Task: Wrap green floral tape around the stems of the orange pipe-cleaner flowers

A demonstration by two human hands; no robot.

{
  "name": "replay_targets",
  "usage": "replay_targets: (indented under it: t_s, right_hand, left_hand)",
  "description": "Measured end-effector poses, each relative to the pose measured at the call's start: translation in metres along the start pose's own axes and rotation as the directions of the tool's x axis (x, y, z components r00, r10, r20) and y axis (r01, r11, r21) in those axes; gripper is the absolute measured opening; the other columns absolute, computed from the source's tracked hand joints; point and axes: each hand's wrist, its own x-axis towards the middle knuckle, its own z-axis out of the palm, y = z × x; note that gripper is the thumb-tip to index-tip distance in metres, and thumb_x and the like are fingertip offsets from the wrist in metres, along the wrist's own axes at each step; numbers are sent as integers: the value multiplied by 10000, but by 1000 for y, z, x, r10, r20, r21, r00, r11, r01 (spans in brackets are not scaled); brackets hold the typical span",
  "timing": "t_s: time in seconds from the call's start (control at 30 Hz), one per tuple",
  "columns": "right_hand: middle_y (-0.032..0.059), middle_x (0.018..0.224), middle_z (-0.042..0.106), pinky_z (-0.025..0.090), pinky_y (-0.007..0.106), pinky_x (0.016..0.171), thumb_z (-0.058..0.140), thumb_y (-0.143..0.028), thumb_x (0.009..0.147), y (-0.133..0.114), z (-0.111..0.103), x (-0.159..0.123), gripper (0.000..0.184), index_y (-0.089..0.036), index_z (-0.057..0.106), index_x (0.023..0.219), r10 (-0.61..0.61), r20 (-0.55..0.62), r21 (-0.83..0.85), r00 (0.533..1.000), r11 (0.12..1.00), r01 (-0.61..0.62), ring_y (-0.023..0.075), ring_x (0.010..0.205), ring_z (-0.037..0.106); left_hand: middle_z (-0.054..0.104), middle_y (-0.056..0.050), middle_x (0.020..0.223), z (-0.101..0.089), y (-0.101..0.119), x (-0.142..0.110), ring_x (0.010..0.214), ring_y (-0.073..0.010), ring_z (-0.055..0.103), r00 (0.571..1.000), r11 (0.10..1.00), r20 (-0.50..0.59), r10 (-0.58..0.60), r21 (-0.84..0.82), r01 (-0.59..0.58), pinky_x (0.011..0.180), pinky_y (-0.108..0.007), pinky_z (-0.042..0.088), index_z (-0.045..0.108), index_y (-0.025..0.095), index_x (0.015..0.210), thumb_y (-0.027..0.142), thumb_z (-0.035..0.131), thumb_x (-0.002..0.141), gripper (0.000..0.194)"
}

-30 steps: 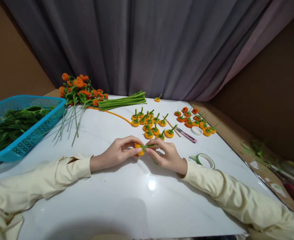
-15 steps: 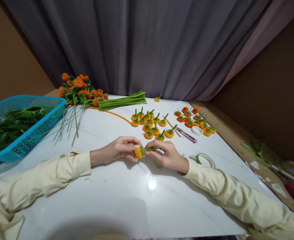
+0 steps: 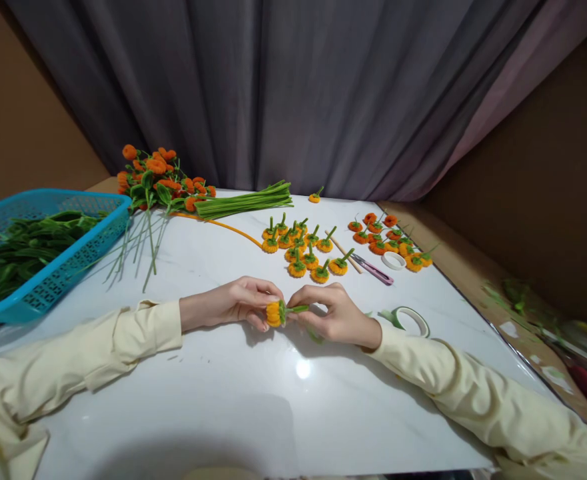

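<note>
Between my hands, low over the white table, is a yellow pipe-cleaner flower (image 3: 274, 314) lying on its side, green stem pointing right. The fingers of my left hand (image 3: 240, 303) are closed round the yellow head. My right hand (image 3: 330, 312) pinches the green stem between thumb and forefinger. Just beyond my hands stand several similar yellow flowers (image 3: 296, 267), heads down with green stems up. A roll of green floral tape (image 3: 398, 319) lies beside my right wrist, and a bit of green shows beneath that hand.
A blue basket (image 3: 48, 280) of green leaves stands at left. Behind are orange flowers (image 3: 156, 166), green pipe cleaners (image 3: 246, 201) and a yellow strand (image 3: 233, 230). Pink-handled scissors (image 3: 373, 270), a thin stick (image 3: 343, 252), a white ring (image 3: 393, 261) and orange flower heads (image 3: 377, 248) lie at right.
The flower has turned in my fingers, so its yellow side now faces me and its stem points right. Both hands have shifted slightly downward in view, still holding it.
</note>
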Motion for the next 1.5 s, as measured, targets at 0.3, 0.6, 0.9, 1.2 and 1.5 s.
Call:
replay_targets:
  t_s: [0.3, 0.6, 0.9, 1.2, 1.5]
  right_hand:
    - [19, 538, 592, 366, 227, 455, 418, -100, 845, 4, 3, -4, 208, -153, 609, 784, -368, 75, -291, 927, 881, 374, 107, 450, 487]
    - [62, 609, 626, 445, 272, 491, 419, -52, 880, 1, 0, -4, 195, -96, 606, 843, -631, 306, -685, 713, 374, 625, 143, 517, 532]
    - [173, 728, 694, 497, 306, 518, 448, -35, 866, -1, -1, -6, 166, -27, 612, 886, -648, 383, -729, 659, 225, 646, 191, 590, 619]
    - [31, 663, 678, 481, 242, 530, 544, -215, 853, -1, 8, -4, 45, -173, 532, 865, 135, -49, 20, 990, 991, -135, 139, 553, 625]
    - [38, 642, 699, 485, 224, 518, 774, -251, 679, 3, 1, 10, 257, -128, 564, 760, 498, 376, 748, 782, 335, -573, 110, 473, 616]
  left_hand:
    - [694, -49, 731, 3, 2, -2, 546, -102, 649, 998, 997, 6, -61, 41, 61, 534, -155, 554, 665, 97, 855, 289, 783, 688, 280]
    - [686, -41, 718, 4, 5, -2, 539, -96, 647, 998, 995, -14, -64, 72, 65, 551, -155, 552, 666, 93, 824, 288, 777, 696, 258]
    - [625, -37, 689, 5, 0, -1, 561, -80, 592, 994, 985, 20, -104, -138, 106, 530, -144, 519, 654, 72, 763, 236, 766, 706, 206]
    - [629, -48, 736, 2, 0, 1, 626, -94, 627, 996, 992, -91, -15, -128, 4, 582, -135, 533, 638, 71, 802, 252, 795, 679, 270]
    - [648, -38, 794, 12, -2, -4, 712, -140, 647, 928, 899, -174, 331, 358, -253, 677, -248, 573, 615, 117, 905, 331, 693, 789, 255]
